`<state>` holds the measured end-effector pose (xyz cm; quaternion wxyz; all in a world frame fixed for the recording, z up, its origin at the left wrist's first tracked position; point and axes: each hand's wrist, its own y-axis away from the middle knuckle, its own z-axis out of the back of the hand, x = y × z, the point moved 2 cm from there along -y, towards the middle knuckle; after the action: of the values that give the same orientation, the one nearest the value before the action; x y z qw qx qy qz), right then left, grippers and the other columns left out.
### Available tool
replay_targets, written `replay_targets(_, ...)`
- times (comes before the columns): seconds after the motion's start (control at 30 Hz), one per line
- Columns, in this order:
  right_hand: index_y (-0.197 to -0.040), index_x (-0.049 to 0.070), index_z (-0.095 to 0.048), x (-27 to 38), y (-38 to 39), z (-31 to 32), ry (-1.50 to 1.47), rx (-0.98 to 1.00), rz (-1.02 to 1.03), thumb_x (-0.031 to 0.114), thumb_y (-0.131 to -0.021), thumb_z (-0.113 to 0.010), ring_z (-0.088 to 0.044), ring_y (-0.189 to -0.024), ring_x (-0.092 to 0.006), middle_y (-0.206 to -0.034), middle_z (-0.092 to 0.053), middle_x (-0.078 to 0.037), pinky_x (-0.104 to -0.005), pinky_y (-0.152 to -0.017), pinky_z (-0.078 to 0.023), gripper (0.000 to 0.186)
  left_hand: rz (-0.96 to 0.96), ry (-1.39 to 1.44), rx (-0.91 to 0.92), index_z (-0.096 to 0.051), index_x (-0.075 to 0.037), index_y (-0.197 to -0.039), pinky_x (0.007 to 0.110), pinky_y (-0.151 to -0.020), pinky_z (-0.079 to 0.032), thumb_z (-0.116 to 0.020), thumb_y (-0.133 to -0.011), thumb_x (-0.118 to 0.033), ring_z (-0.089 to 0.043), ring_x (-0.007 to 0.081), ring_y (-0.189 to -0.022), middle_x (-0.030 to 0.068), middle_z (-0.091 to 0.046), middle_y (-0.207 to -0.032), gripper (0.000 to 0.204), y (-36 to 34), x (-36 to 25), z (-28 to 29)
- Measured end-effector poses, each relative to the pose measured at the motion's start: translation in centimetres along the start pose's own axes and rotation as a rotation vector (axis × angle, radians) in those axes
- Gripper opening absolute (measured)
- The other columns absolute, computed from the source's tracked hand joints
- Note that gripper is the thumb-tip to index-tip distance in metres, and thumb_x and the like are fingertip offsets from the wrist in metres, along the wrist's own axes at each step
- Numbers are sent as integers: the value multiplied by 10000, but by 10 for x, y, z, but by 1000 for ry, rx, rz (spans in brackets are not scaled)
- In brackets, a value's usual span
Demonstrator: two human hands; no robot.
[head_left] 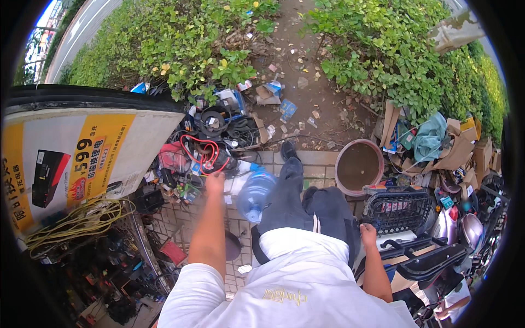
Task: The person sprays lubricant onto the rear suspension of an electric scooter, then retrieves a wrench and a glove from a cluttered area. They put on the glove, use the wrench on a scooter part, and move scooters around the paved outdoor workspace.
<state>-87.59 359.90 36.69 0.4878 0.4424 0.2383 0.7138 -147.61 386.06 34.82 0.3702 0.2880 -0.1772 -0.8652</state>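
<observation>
In front of me my left hand [215, 180] is closed on a looped red cable [185, 143], above a heap of dark parts, wires and packets [216, 123]. A large blue translucent water jug [254, 195] lies just right of that hand, beside my dark-trousered legs. My right hand [368, 232] rests low by my right thigh, fingers curled, left of a black metal basket [395, 210]; I cannot make out whether it holds anything.
A signboard [87, 164] with coiled yellow hose stands at left. A round tub of murky water [358, 167] sits right of my feet. Cardboard and bags [429, 142] pile at right. Hedges flank a dirt path ahead. Another person's arm [454, 306] shows at lower right.
</observation>
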Motion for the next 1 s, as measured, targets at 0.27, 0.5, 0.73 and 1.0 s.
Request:
replay_targets(0.27,-1053,-38,-595,134,-80,-24,69,163,-87,164,-901,-565,-450,-637,-55,-776,-565,12,-212,-567,-367,255,29,-6,-24,-656,47,-1040,304,-787,-481,-638,-838,-196,-657,197,-863,147,-692,-944,316,-182,31,-101)
replay_targets(0.5,-1035,-10,-605,87,-176,-46,330,224,-166,153,-896,-567,-480,-654,-63,-788,-590,7,-222,-575,-383,218,194,321,-247,-653,57,-995,288,-723,-479,-634,-841,-153,-619,160,-770,121,-685,-885,261,-303,64,-209)
replay_targets(0.73,-982,-15,-613,60,-197,-49,288,173,-381,111,-876,-577,-436,-591,-64,-709,-545,17,-229,-539,-349,168,75,178,-277,-647,11,-1060,328,-724,-485,-651,-805,-102,-634,231,-740,132,-667,-830,279,-391,81,-269)
replay_targets(1.0,-895,-8,-609,72,-193,-67,382,139,-421,92,-884,-541,-451,-590,-68,-689,-556,-3,-238,-521,-339,122,9,-317,-421,-635,-97,-1160,387,-825,-448,-644,-827,-181,-555,335,-926,182,-527,-1042,343,-403,85,-277)
